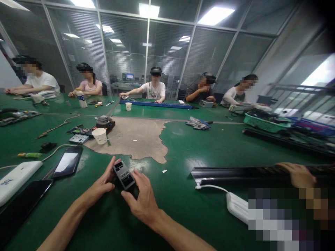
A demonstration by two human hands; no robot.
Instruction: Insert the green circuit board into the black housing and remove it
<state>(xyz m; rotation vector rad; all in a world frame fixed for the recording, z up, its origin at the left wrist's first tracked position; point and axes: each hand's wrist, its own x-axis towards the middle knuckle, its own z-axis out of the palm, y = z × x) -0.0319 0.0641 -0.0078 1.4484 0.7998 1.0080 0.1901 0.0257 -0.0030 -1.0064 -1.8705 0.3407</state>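
In the head view, a small grey box-like part (123,175) with dark rectangular openings on its face is held at a tilt above the green table. My left hand (104,179) grips its upper left end, fingers behind and thumb apart from it. At the lower right end my right hand (142,197) holds it between the fingers and thumb. The underside of the part is hidden.
A phone (67,161), a white power bank (19,179) and a black slab (24,209) lie left. Beyond are a paper cup (99,136) and electronic parts (104,122). At right, a co-worker's hand (299,174) rests on a long black bar (235,173). Several people sit opposite.
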